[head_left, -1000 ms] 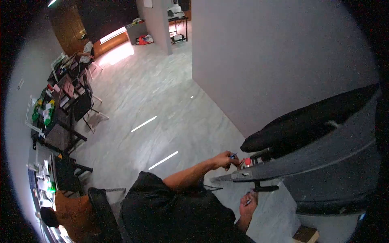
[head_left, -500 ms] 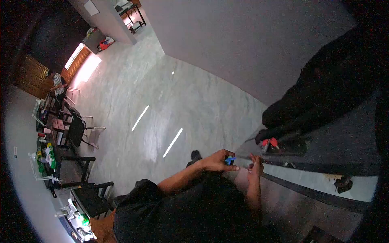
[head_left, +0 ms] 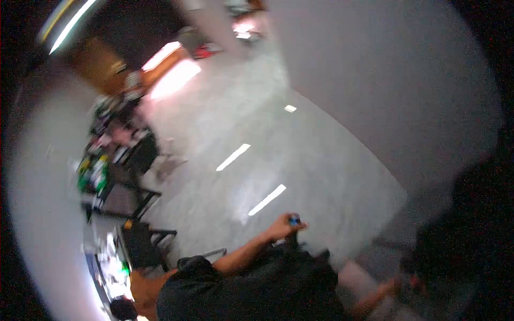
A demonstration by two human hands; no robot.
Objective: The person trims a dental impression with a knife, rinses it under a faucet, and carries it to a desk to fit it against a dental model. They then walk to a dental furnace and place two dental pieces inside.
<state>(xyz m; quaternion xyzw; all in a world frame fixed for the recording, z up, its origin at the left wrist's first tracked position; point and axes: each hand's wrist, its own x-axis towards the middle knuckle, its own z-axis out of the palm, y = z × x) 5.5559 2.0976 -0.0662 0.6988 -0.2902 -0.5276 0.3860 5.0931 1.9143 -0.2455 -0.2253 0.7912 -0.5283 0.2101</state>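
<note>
Near the bottom centre of the head view, just above the black-clad torso (head_left: 257,291): left hand (head_left: 282,227), arm stretched out from the shoulder, fingers pressed together around a small blue object (head_left: 294,220). Blue object perched at the top of that hand, over the pale marbled floor (head_left: 257,160), a little up and right of the torso. Shape of the object too blurred to tell further.

Lower right of the torso: right hand (head_left: 390,287), forearm running down toward the picture's bottom edge, close against a dark bulky mass (head_left: 466,241) at the right. Grip of the right hand impossible to tell; motion blur smears the fingers, and whether anything sits between them cannot be made out. A faint reddish spot (head_left: 415,278) just right of that hand, against the dark mass.

Left of the torso: dark desks and chairs (head_left: 134,176) cluttered with green and white items, all blurred. Above and right of the torso: a plain grey wall (head_left: 385,80) meeting the floor along a slanted line. Far above the torso, at the top of the picture: a bright patch of light (head_left: 174,77) on the floor.
</note>
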